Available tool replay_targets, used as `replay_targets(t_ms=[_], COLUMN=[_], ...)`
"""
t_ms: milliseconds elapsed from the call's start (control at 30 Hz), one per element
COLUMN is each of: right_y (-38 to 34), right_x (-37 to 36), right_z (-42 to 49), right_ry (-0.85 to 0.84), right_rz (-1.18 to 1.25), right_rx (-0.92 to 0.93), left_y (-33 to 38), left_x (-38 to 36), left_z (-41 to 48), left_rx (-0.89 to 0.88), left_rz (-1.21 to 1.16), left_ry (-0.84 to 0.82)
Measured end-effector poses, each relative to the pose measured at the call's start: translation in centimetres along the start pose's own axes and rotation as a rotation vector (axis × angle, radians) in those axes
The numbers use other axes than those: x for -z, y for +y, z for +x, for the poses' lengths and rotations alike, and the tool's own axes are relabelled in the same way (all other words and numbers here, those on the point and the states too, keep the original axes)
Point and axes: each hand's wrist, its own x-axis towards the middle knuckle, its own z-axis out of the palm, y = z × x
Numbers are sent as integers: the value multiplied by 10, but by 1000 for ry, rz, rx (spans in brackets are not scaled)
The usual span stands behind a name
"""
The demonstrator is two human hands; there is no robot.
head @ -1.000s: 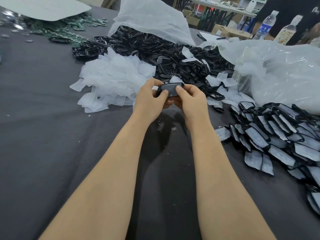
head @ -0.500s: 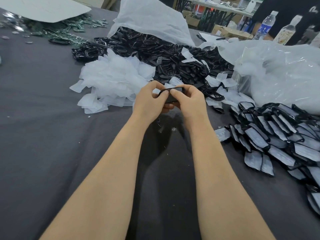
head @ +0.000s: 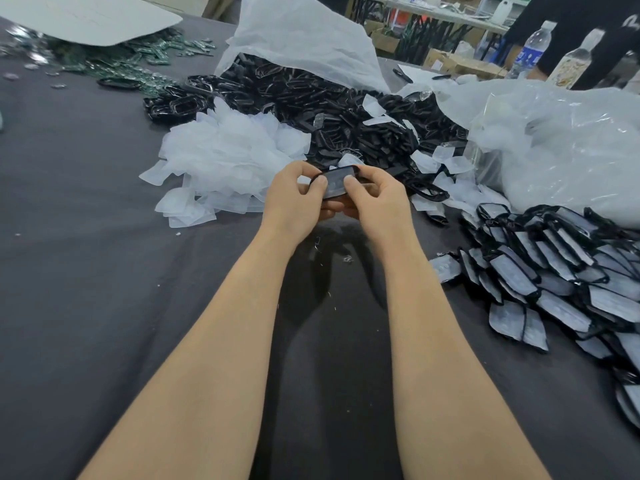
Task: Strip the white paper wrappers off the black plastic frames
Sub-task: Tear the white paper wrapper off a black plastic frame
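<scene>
Between both hands, above the middle of the table, I hold one black plastic frame point(head: 336, 181) with greyish-white paper across its face. My left hand point(head: 294, 202) grips its left end, thumb on the front. My right hand point(head: 377, 200) grips its right end, thumb pressed on the paper. A heap of wrapped frames point(head: 561, 268) lies at the right. Bare black frames point(head: 346, 116) are piled behind my hands. Stripped white wrappers point(head: 225, 161) lie in a heap at the left of that pile.
The table wears a dark grey cloth point(head: 104, 306). A white bag point(head: 304, 39) covers the back of the black pile and a clear plastic bag point(head: 561, 143) sits at the right. Green parts point(head: 131, 60) lie far left. Bottles point(head: 530, 50) stand at the back right.
Half a second ago the frame was edge-on to me; now it is tilted back so its papered face shows. My thumbs sit further apart on it.
</scene>
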Motion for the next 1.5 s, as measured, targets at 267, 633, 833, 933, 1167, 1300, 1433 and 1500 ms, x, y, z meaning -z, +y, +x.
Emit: replay_targets(t_ms=[267, 633, 833, 933, 1167, 1300, 1433, 1500], right_y=[1, -6, -5, -6, -11, -17, -29, -35], right_x=[1, -4, -1, 0, -2, 1, 19, 35], right_z=[2, -5, -5, -6, -9, -11, -16, -20], right_ry=[104, 62, 21, 25, 38, 85, 200, 292], right_rz=[-39, -166, -131, -137, -197, -200, -162, -149], right_rx=[-26, 23, 27, 20, 0, 11, 42, 45], left_y=[-4, -6, -7, -5, -4, 1, 13, 20], left_x=[-5, -3, -2, -2, -2, -7, -26, -46], left_z=[1, 1, 1, 0, 0, -3, -8, -9], left_rx=[-47, -73, -62, -49, -34, -70, -85, -105], left_rz=[102, 96, 132, 140, 175, 92, -86, -64], left_ry=[-22, 0, 17, 0, -2, -14, 5, 3])
